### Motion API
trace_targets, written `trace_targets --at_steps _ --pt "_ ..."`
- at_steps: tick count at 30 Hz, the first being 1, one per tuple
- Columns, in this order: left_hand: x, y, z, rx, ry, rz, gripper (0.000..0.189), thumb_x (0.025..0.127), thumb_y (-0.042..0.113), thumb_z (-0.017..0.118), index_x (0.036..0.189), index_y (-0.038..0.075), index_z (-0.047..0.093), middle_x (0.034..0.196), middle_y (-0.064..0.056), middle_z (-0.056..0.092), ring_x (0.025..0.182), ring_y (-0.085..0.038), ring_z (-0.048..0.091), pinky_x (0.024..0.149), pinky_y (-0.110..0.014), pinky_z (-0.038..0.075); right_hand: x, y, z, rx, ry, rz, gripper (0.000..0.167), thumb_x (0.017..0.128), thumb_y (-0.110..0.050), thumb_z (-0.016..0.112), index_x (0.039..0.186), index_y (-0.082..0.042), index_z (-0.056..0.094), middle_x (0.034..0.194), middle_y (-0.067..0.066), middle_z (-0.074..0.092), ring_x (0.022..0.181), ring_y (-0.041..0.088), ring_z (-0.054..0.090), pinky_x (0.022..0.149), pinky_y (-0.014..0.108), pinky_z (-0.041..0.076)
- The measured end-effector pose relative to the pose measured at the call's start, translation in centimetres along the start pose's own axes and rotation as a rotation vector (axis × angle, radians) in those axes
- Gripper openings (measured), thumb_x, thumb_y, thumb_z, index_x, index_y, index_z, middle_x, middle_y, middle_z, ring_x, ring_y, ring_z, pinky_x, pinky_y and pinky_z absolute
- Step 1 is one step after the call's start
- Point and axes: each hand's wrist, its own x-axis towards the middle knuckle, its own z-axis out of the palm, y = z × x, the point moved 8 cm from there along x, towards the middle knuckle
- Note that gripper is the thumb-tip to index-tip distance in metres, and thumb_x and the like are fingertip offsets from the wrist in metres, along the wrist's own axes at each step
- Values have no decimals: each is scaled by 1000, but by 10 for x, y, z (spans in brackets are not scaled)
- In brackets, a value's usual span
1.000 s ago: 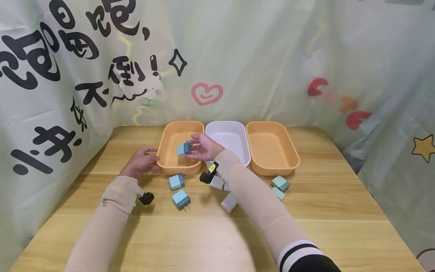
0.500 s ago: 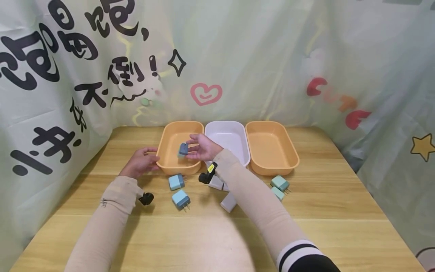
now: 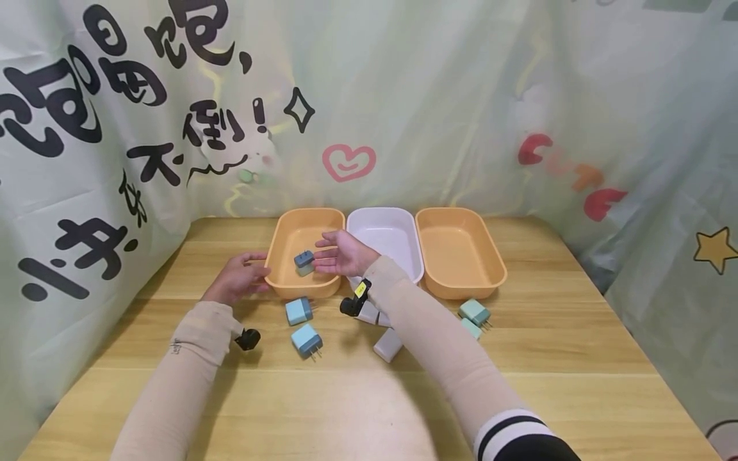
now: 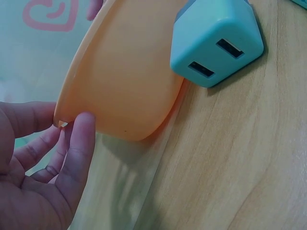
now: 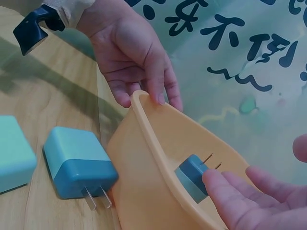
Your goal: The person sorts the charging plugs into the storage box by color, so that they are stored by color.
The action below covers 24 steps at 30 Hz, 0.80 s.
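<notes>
My left hand pinches the rim of the left orange tray at its near left corner, the thumb against the outer wall in the left wrist view. Inside that tray is a two-tone blue plug-in charger, its prongs pointing up in the right wrist view. My right hand is over the tray's right side, fingers extended, palm turned toward the left, fingertips right beside the charger. Two more blue chargers lie on the table before the tray, the nearer one and the farther one; the left wrist view shows one's USB slots.
A white tray and a second orange tray stand to the right in the same row. Several white blocks lie partly hidden under the right forearm. Two green chargers lie farther right. A printed curtain hangs behind.
My right hand has let go of the blue charger, which tipped over and dropped from the fingers into the left orange tray. The left hand has stayed at the rim.
</notes>
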Motion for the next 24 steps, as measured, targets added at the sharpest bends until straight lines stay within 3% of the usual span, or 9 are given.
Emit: trace_targets --at_steps 11,18,24 --pt "3 2 1 11 -12 27 54 98 5 53 147 -2 31 131 -29 46 101 -27 61 83 -32 57 -13 -3 2 -68 -70 -14 53 104 -29 38 147 1 35 143 25 41 130 39 43 108 46 38" --pt "4 0 0 8 -8 17 53 98 5 54 146 -1 32 127 -27 47 89 -20 64 76 -28 58 -22 -3 3 -129 -96 -23 52 104 -29 37 146 2 36 143 23 44 130 39 43 109 46 36" --pt "2 0 1 7 -8 15 53 98 5 54 146 -2 32 128 -27 48 90 -20 64 77 -29 58 -28 3 0 -188 -98 -21 51 104 -29 37 143 3 39 144 23 42 130 39 43 109 45 38"
